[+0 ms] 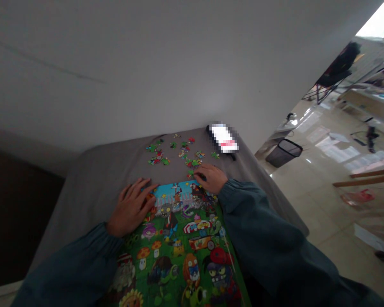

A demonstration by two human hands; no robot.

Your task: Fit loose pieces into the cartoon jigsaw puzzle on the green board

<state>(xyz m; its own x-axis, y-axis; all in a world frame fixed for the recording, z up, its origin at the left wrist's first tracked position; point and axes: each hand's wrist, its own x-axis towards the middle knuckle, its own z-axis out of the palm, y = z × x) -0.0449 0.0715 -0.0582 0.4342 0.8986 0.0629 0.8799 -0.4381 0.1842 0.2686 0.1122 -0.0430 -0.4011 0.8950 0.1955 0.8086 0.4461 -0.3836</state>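
The glossy, brightly printed cartoon jigsaw puzzle point(182, 238) lies flat on the grey cloth-covered table point(92, 179), mostly put together and right under both arms. The left hand point(131, 209) rests palm-down with fingers spread on the puzzle's upper left corner, holding nothing, while the right hand point(211, 177) is curled at the top right edge, fingertips on a small green loose piece point(191, 173), though I can't tell if it's actually pinched. More scattered cardboard pieces point(176, 153) sit just past the hands, with a black mesh wastebasket point(283, 152) on the shiny tiled floor off to the right.

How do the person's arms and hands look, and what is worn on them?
Both arms wear long dark teal sleeves of soft, loosely wrinkled fabric, each gathered at the wrist into a cuff. The left hand and right hand are bare: no gloves, and no rings or watch are visible.
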